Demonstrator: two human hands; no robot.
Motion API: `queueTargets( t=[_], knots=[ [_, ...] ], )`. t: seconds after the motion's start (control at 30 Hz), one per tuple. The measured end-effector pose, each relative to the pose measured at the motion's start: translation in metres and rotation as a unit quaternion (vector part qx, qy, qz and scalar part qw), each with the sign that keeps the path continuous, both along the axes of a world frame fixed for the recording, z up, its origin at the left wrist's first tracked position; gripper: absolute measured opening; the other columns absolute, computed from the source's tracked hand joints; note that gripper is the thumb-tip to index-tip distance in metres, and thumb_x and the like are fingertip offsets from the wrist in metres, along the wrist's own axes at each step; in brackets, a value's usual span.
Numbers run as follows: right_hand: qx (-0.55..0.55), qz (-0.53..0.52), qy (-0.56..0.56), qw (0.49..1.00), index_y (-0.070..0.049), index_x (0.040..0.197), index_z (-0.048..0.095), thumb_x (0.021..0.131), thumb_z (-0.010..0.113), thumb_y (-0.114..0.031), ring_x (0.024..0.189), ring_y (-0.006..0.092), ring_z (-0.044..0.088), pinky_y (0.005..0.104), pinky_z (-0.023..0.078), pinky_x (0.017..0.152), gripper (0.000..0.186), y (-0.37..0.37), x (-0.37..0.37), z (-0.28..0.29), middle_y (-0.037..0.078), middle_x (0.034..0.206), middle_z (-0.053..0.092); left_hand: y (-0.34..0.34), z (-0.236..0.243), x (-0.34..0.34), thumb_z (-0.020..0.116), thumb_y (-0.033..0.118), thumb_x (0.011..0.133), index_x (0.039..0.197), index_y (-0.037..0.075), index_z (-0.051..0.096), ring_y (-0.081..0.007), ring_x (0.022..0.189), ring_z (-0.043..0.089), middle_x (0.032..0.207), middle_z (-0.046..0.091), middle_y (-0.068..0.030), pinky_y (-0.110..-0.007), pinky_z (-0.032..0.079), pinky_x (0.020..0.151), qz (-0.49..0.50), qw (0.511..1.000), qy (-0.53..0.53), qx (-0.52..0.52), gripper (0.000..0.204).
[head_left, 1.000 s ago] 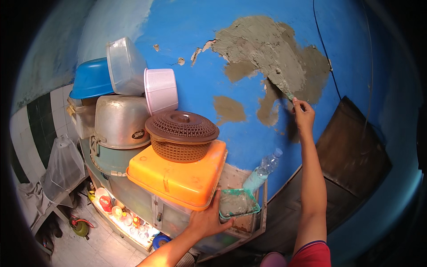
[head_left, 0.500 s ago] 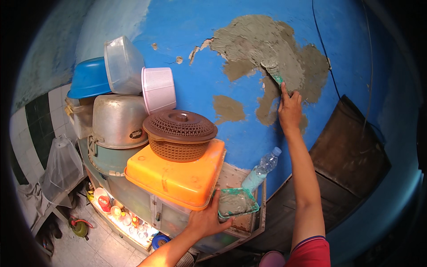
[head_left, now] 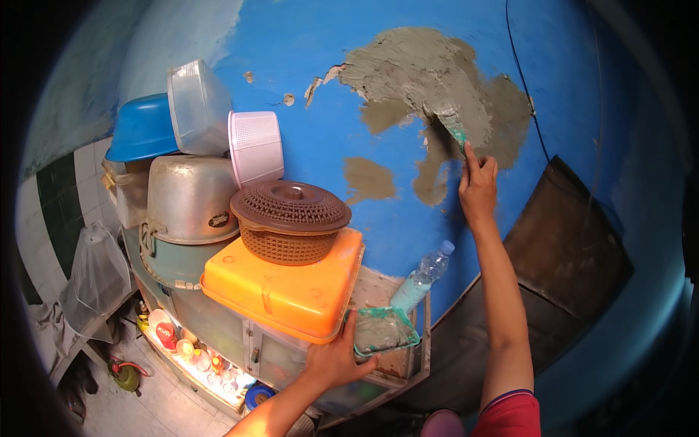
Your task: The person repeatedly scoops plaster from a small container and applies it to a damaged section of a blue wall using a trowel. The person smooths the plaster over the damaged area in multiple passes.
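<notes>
My right hand [head_left: 478, 186] grips a small green putty knife [head_left: 456, 131], its end smeared with grey mortar. The blade meets the lower part of a wide wet mortar patch [head_left: 426, 69] on the blue wall [head_left: 291, 44]. Lower down, my left hand [head_left: 338, 358] holds the near left side of a shallow green plastic tray [head_left: 409, 322], thumb along its edge. Grey mortar [head_left: 381, 331] lies in the tray. A smaller mortar patch [head_left: 369, 179] and a cracked, chipped strip [head_left: 320, 81] mark the wall to the left.
A clear bottle of pale liquid [head_left: 422, 278] leans behind the tray on a cabinet. Left of it, an orange lidded box [head_left: 280, 291] bears a brown basket [head_left: 291, 222]. Metal pots [head_left: 188, 200] and plastic tubs are stacked farther left. A dark panel [head_left: 571, 233] and a hanging cable [head_left: 518, 65] stand at right.
My right hand and the putty knife have shifted slightly down the wall, leaving more of the mortar below the blade in shadow. The left hand still holds the tray.
</notes>
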State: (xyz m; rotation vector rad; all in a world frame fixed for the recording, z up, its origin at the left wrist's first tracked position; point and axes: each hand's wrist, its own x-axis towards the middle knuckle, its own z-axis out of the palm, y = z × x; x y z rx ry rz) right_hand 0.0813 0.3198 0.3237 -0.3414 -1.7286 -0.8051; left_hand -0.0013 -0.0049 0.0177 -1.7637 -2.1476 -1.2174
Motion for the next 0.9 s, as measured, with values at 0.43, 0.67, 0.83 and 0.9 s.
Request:
queueTargets(
  t=[0.43, 0.67, 0.83, 0.9],
  knots=[
    [-0.032, 0.010, -0.032, 0.999, -0.027, 0.153, 0.060, 0.095, 0.071, -0.003, 0.099, 0.0346, 0.054, 0.0464, 0.051, 0.087, 0.064, 0.024, 0.035, -0.034, 0.015, 0.107, 0.053, 0.002, -0.002, 0.000, 0.075, 0.063, 0.083, 0.162, -0.004, 0.028, -0.0506, 0.143, 0.046, 0.153, 0.046, -0.0319, -0.054, 0.041, 0.118, -0.006, 1.000, -0.003, 0.023, 0.114],
    [0.003, 0.024, -0.009, 1.000, -0.028, 0.153, 0.059, 0.096, 0.070, -0.005, 0.103, 0.0348, 0.056, 0.0464, 0.052, 0.089, 0.063, 0.002, -0.033, 0.000, 0.015, 0.108, 0.054, -0.002, 0.007, 0.000, 0.077, 0.061, 0.083, 0.161, -0.004, 0.029, -0.0505, 0.142, 0.047, 0.149, 0.049, -0.0330, -0.055, 0.042, 0.117, 0.004, 1.000, 0.004, -0.003, 0.112],
    [-0.026, -0.002, -0.021, 0.999, -0.027, 0.151, 0.061, 0.094, 0.069, -0.004, 0.104, 0.0351, 0.056, 0.0463, 0.054, 0.088, 0.062, -0.003, -0.057, 0.008, 0.015, 0.109, 0.054, -0.002, 0.006, -0.002, 0.077, 0.061, 0.083, 0.161, -0.005, 0.029, -0.0498, 0.143, 0.046, 0.149, 0.048, -0.0340, -0.054, 0.042, 0.117, 0.003, 1.000, 0.009, -0.003, 0.113],
    [-0.020, -0.001, -0.025, 0.999, -0.026, 0.149, 0.063, 0.094, 0.069, -0.003, 0.103, 0.0348, 0.055, 0.0464, 0.054, 0.086, 0.060, 0.001, -0.044, 0.000, 0.015, 0.109, 0.053, -0.002, 0.003, -0.002, 0.077, 0.061, 0.083, 0.161, -0.005, 0.029, -0.0499, 0.142, 0.047, 0.150, 0.048, -0.0337, -0.054, 0.042, 0.117, 0.006, 1.000, 0.010, -0.009, 0.112]
  ],
)
